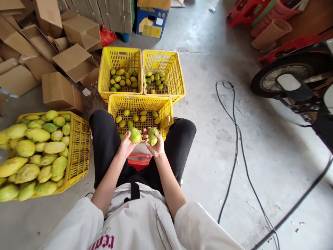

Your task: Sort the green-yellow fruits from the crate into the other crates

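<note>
Between my knees, my left hand has its fingers wrapped round a smooth yellow-green fruit whose kind I cannot tell. My right hand grips another green fruit close beside it. Both hands are over the near edge of a yellow plastic crate, which has several scattered yellow and green fruits on its slatted bottom. Beyond it, the back left crate and the back right crate hold more fruits. A fuller crate by my left leg is heaped with larger-looking yellow-green fruits.
Cardboard boxes lie piled at the far left, with a blue carton at the back. A black cable loops over the concrete floor to my right. Further right stand a motorbike wheel and pink baskets.
</note>
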